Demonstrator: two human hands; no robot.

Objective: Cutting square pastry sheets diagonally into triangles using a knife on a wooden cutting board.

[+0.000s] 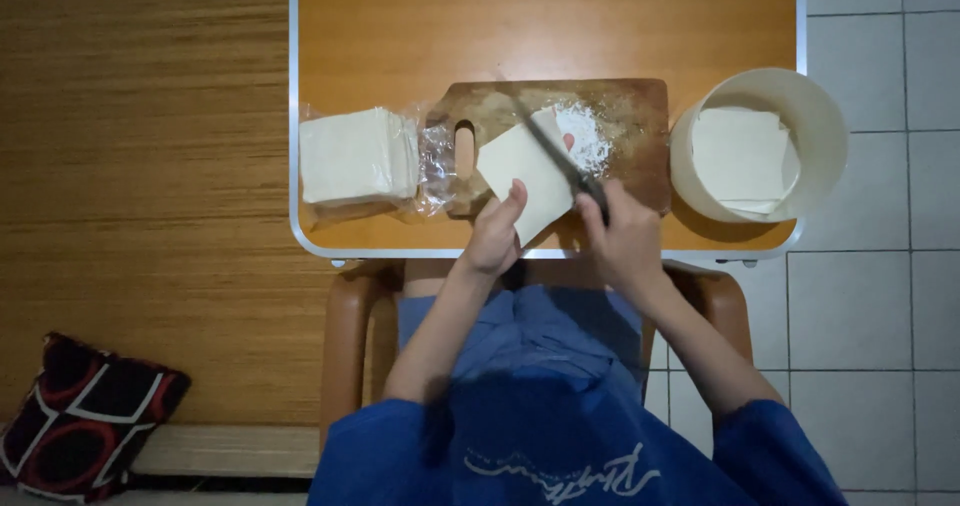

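A pale square dough sheet lies on a wooden cutting board dusted with flour. My left hand presses the sheet's near corner with its thumb. A knife is gripped in my right hand, its dark blade lying diagonally across the sheet, tip pointing to the far left.
A stack of pale square sheets in clear plastic wrap sits left of the board. A white round bowl with cut sheets inside stands at the right. All rest on a small orange table. A patterned cushion lies on the floor at lower left.
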